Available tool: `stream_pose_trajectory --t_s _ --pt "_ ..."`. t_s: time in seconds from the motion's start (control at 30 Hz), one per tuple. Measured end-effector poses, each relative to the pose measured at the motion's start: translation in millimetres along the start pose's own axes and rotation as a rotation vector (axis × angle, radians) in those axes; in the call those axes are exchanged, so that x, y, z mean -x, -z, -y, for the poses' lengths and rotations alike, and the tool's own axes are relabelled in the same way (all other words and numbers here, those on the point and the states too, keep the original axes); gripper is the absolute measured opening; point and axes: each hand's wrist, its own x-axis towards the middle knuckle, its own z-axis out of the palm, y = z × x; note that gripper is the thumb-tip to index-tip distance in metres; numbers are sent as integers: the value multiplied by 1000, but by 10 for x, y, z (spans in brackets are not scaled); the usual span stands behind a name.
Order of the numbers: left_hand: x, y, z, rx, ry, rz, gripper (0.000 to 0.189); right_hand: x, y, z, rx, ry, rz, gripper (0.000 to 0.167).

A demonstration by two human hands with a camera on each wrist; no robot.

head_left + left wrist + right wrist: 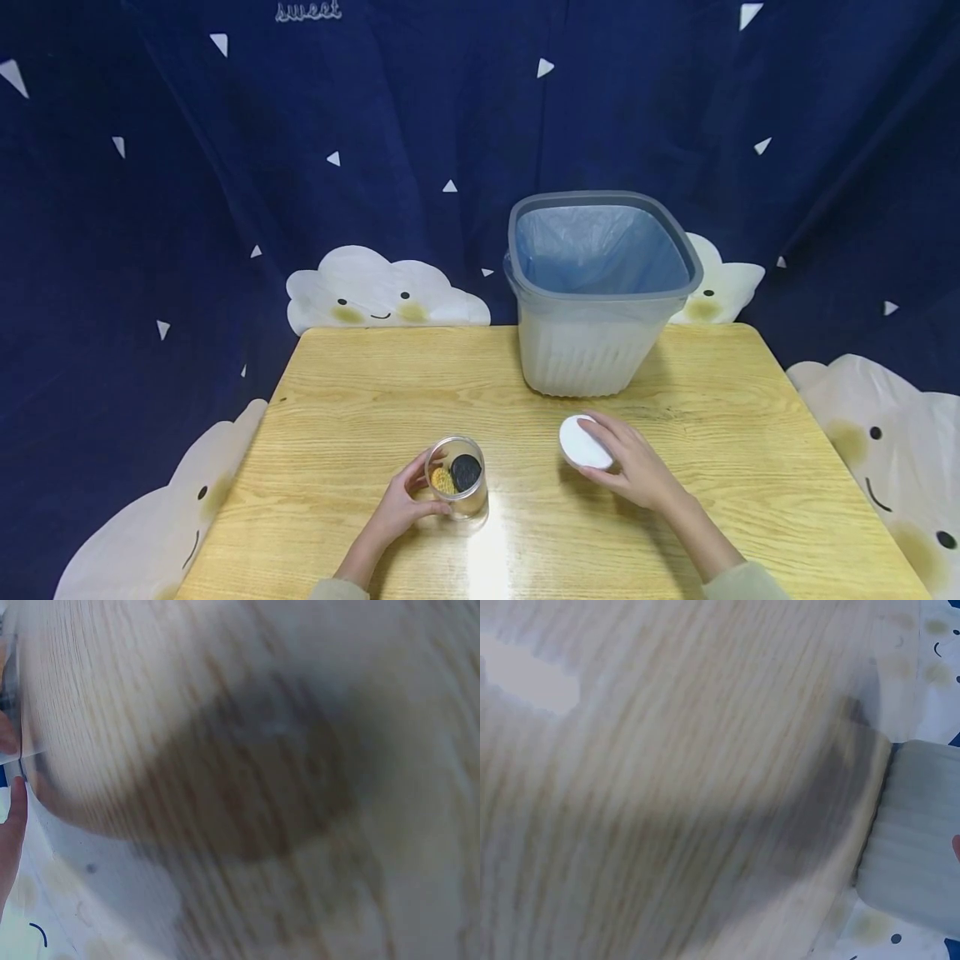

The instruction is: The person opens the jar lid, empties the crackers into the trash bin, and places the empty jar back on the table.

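Well in from the far edge of the wooden desk (345,400), the left hand (400,507) curls round a clear cylindrical plastic jar (472,504) containing a black disc (466,472) and golden disc (442,481), while the right hand (637,471), half closed, grips a round white lid (582,444) before the grey-rimmed white plastic bin (585,346).

White glare is reflected by the rectangular, yellow wooden surface (405,383), brightly lit in the head view; in both wrist views, soft shadows are cast across it and its grain is blurred.
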Motion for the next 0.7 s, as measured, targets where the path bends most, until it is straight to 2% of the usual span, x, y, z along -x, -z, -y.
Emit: stream_pose_trajectory --t_s 0.4,0.7 --pt "-1 1 28 0 -6 -7 83 133 -50 -81 -14 -54 -41 69" --pt "-1 1 49 2 -21 -9 83 207 -75 -140 -9 -97 -20 68"
